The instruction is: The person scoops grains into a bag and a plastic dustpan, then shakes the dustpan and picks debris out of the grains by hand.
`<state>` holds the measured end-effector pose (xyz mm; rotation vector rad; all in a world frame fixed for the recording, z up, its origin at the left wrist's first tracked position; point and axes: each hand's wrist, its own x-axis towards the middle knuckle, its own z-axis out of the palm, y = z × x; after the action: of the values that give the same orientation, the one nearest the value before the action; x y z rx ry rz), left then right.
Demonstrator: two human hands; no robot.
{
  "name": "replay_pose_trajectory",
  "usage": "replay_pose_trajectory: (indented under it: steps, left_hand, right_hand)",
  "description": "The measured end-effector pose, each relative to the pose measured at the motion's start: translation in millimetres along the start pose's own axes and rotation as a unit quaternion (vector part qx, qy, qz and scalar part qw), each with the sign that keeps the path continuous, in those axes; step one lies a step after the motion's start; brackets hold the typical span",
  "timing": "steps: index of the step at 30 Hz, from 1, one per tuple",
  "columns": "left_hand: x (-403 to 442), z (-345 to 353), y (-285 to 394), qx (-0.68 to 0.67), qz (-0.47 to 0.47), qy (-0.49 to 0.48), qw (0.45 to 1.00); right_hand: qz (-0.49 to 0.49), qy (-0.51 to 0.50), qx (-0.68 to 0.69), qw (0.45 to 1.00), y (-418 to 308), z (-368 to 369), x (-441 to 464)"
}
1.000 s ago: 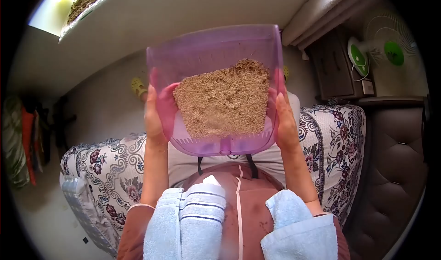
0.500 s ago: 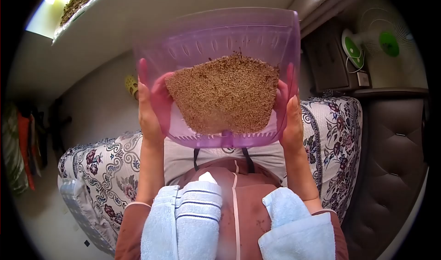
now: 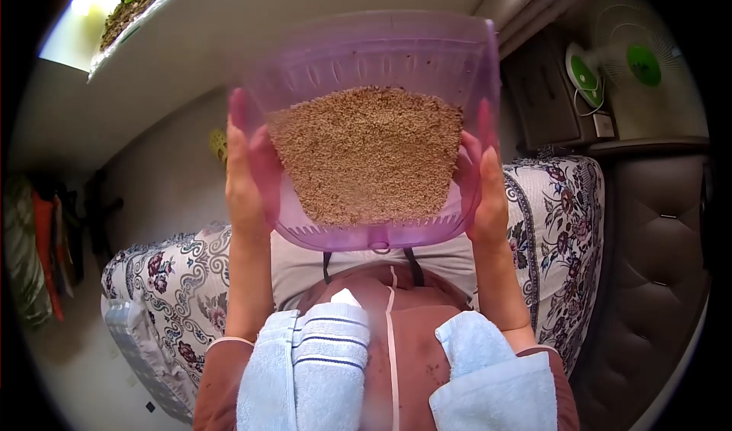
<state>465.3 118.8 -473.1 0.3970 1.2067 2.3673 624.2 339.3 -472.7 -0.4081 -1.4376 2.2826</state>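
Note:
A translucent purple plastic basket with slotted walls is held up in front of my body. Inside it lies a heap of small tan grains, spread over most of the bottom, with a bare strip along the near side. My left hand is closed on the basket's left side, and my right hand grips the opposite side. Through the tinted walls some fingers show pink beneath the basket. The exact hold of the hidden fingertips is not visible.
A bed with a floral cover and a brown padded headboard is behind the basket. On the right, a green-and-white fan stands on a dark cabinet. A yellow clog lies on the floor; more dark material sits on the upper-left ledge.
The grains have shifted inside the basket, their far edge now rounder and their surface more even. The basket has tilted slightly, and both hands keep their hold.

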Motion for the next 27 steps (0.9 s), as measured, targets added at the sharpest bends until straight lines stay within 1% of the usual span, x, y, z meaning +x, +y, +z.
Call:
replay_pose_trajectory:
  steps: [1,2,3,4,6,8,9,12,13,15,16,17,18,19,20,21,24,25,26,27]
  left_hand:
    - [1.1,-4.0,-0.7,0.012,0.036,-0.022,0.999]
    - [0.3,-8.0,-2.3,0.025,0.070,-0.044,0.996]
    - [-0.5,-9.1,-11.8,0.048,0.047,-0.010,0.998]
    - [1.9,-9.4,-22.1,0.070,0.028,0.026,0.997]
    - [-10.6,-16.0,-31.7,0.040,-0.014,0.007,0.999]
    - [-21.6,-18.0,-38.6,0.025,-0.058,0.039,0.997]
    - [-18.9,-17.6,-37.9,0.018,-0.069,0.049,0.996]
    - [-8.8,-14.5,-30.3,0.070,-0.070,0.053,0.994]
    - [-4.4,-10.0,-26.3,0.102,-0.033,0.051,0.993]
    - [-9.5,35.4,0.1,0.181,0.022,0.046,0.982]
    - [-10.9,49.1,7.7,0.219,0.049,0.043,0.974]
    - [-10.8,47.3,7.0,0.230,0.053,0.036,0.971]
    - [-7.2,32.3,3.4,0.198,0.006,0.046,0.979]
    - [-4.0,4.8,-3.8,0.167,-0.045,0.054,0.983]
    - [-2.4,-16.1,-12.8,0.138,-0.099,0.059,0.984]
    - [-4.5,-24.3,-21.8,0.126,-0.111,0.073,0.983]
    - [-11.7,-29.4,-41.6,0.018,-0.101,0.058,0.993]
    - [-10.7,-27.6,-42.2,0.010,-0.105,0.068,0.992]
    - [-9.6,-26.3,-38.6,0.001,-0.087,0.068,0.994]
    - [-10.3,-25.1,-31.4,-0.008,-0.067,0.068,0.995]
  right_hand:
    - [-0.039,0.000,-0.016,0.999,16.0,-10.4,1.7]
    - [-0.029,0.008,-0.024,0.999,31.0,-20.1,1.7]
    - [-0.018,0.015,-0.032,0.999,46.0,-29.9,1.7]
    - [0.057,0.051,-0.077,0.994,50.9,-36.9,-5.0]
    - [0.026,0.002,-0.045,0.999,42.9,-21.9,-11.1]
    - [0.070,0.025,-0.064,0.995,48.4,-29.5,-20.8]
    - [0.082,0.030,-0.073,0.994,48.5,-30.6,-16.9]
    - [0.072,0.012,-0.027,0.997,52.3,-26.8,-4.2]
    - [0.086,0.004,0.011,0.996,49.4,-27.6,-1.1]
    - [0.117,-0.009,0.087,0.989,42.3,-31.4,0.7]
    - [0.098,-0.013,0.099,0.990,46.4,-32.4,-0.2]
    - [0.079,-0.020,0.109,0.991,53.0,-34.3,-1.8]
    - [0.058,-0.032,0.120,0.991,56.0,-33.1,0.0]
    - [0.083,-0.006,0.082,0.993,51.1,-23.5,-3.1]
    - [0.080,-0.003,0.044,0.996,53.2,-24.5,-1.2]
    - [0.081,0.005,0.005,0.997,55.0,-26.7,0.4]
    - [0.080,0.014,-0.061,0.995,40.2,-19.4,0.9]
    - [0.073,0.018,-0.059,0.995,25.9,-7.8,1.4]
    - [0.063,0.022,-0.055,0.996,10.2,4.1,3.6]
    - [0.032,0.000,-0.074,0.997,1.0,6.5,6.3]
